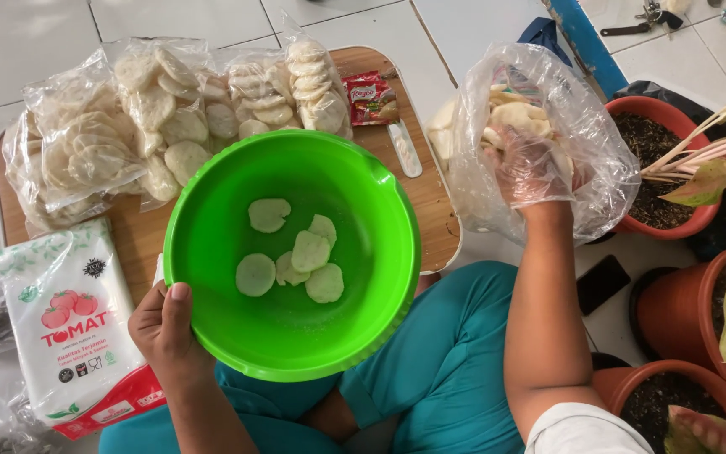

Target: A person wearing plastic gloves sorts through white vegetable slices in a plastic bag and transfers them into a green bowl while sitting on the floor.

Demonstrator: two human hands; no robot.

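Observation:
My left hand (164, 326) grips the near-left rim of a bright green plastic bowl (355, 193), holding it over my lap. Several pale round crackers (296, 256) lie in the bowl's bottom. My right hand (528, 168), in a thin clear glove, is plunged into a large clear plastic bag (598, 168) of the same crackers to the right, fingers closed around some of them. The bag stands on the tiled floor next to a wooden tray (430, 202).
Clear bags of crackers (128, 126) are piled on the tray's far side, with a small red sachet (371, 97) and a knife (403, 147). A white and red printed sack (69, 324) lies at left. Terracotta plant pots (674, 219) crowd the right; a dark phone (602, 283) lies on the floor.

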